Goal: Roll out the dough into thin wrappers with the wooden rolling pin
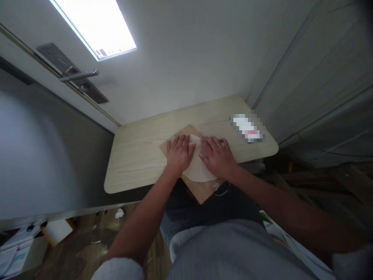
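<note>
A round cream-coloured sheet (198,167) lies on a square brown board (201,190), turned cornerwise and jutting past the table's near edge. My left hand (180,151) rests with fingers stretched forward over the upper left of the sheet and board. On the right side of the sheet, my right hand (217,153) lies palm down, its fingers extended and its thumb pointing inward. The two thumbs are a short way apart. Whether anything small sits beneath the right fingers is hidden. A shiny clear bit (216,186) shows near the board's lower right edge.
The light wood table (136,155) stands against a white door with a metal handle (78,76). A phone-like object (246,127), blurred by pixels, lies on the table's right end. Crumpled white paper (119,213) and a white box (32,252) are on the floor at left.
</note>
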`<state>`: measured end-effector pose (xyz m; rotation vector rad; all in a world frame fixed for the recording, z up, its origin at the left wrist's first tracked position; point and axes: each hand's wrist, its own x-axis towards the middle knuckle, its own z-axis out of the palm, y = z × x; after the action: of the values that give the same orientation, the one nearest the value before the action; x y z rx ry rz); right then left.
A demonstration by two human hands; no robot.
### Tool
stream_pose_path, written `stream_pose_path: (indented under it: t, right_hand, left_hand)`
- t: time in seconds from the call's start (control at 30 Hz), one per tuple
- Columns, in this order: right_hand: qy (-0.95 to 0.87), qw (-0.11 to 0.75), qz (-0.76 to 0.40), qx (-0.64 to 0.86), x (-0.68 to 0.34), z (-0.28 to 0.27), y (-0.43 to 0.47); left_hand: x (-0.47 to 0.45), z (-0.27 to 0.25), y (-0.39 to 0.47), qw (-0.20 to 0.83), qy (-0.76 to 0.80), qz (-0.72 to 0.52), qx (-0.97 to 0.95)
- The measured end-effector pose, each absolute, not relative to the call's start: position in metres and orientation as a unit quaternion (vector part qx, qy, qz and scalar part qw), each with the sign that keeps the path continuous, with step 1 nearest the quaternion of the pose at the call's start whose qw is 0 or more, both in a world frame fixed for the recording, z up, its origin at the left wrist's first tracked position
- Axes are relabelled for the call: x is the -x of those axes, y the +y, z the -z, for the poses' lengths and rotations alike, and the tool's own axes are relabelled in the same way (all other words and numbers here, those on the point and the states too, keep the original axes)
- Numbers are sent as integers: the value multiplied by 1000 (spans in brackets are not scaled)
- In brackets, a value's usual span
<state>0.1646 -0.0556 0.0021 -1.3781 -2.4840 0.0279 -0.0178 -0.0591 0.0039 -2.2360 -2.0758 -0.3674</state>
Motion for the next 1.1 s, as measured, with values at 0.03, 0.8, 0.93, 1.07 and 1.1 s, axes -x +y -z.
stream_pose_path:
  t: [0.03, 0.8, 0.93, 1.07, 1.1]
  right_hand:
    - [-867, 150, -13, 474, -169, -5, -65]
    - [-757, 184, -201, 594, -276, -3, -81]
    - [-627, 256, -414, 609, -272, 6, -105]
    - [-615, 267, -447, 592, -262, 13, -99]
    - [-629, 262, -418, 601, -261, 12, -93]
  left_hand:
    - [17, -4, -70, 33, -669, 125, 732]
    - [35, -3, -68, -4, -673, 244, 698]
    - [61, 5, -53, -31, -733, 186, 653]
    - [71, 4, -63, -18, -739, 170, 651]
    - [71, 3, -70, -7, -744, 170, 646]
